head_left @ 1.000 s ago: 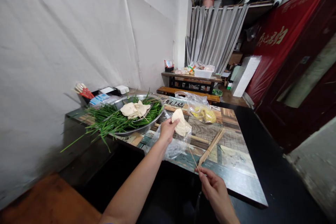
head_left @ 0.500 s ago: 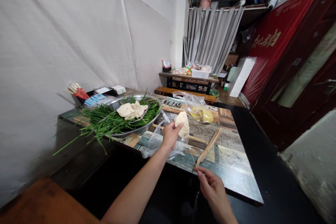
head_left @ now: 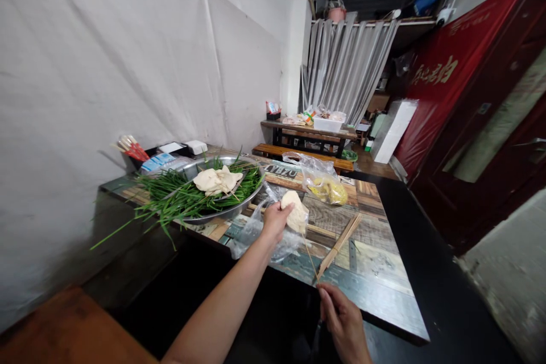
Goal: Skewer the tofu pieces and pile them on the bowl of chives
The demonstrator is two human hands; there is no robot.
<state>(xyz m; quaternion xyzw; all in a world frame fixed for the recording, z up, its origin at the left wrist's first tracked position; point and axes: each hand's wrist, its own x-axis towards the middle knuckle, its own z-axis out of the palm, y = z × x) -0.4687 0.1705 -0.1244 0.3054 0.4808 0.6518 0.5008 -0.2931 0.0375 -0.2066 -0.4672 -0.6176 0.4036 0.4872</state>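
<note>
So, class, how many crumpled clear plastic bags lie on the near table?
2: the front bag, under the left hand, and the back bag, holding something yellow, beyond the bundled sticks. Their folds could hide another.

Left fingers (head_left: 285,212) pinch a pale sheet (head_left: 298,214) while right fingers (head_left: 327,300) hold a skewer (head_left: 310,260).

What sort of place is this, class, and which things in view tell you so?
Probably a small eatery: what look like wrapped chopsticks are on the near table, and a second table and a bench stand beyond it.
</note>
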